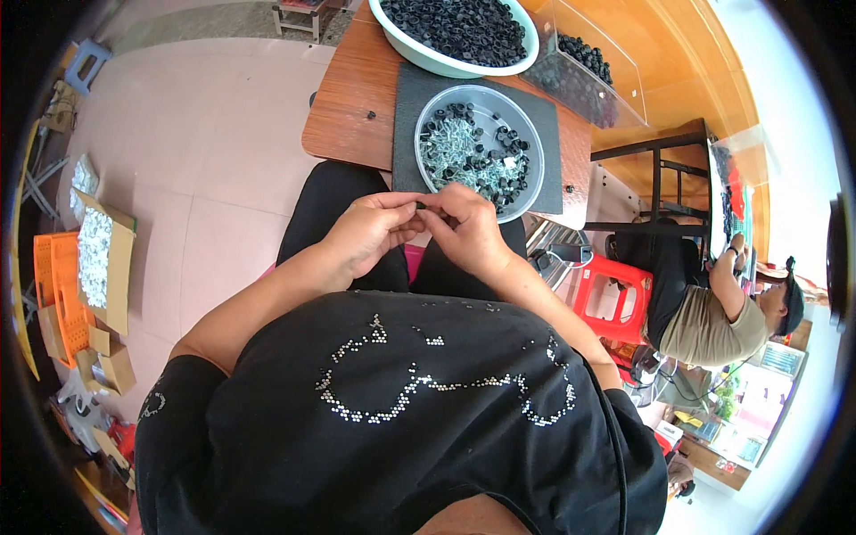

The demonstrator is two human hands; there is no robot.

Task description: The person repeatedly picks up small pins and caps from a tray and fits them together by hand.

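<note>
My left hand (370,234) and right hand (464,230) meet above my lap, fingertips together; between them a small dark part (420,205), black, probably a little plastic cap, too small to tell more; both grips pressed together, pinching that one part from either side, left thumb on top, right fingers curled round it; part sits just below the near rim of the clear round plastic bowl (520,120); bowl holds a mix of small black caps and silvery metal pieces, rests on a dark grey mat (406,134) on the brown wooden surface (343,111).

Further back, a pale green round basin (446,62) heaped with black caps, just beside it a clear box (593,76) with more of them; on the floor at my left a cardboard box (102,259) of silvery pieces and an orange crate (53,285); another person in a tan shirt (713,330) sits at my right, near a red plastic stool (611,290), their hands busy apart from mine.

Doing it well, as I judge: hold the part close to the bowl so a slip drops it in, not on the lap; keep the pinch light, fingertips only, line the pieces square before pressing; wrists steady.
</note>
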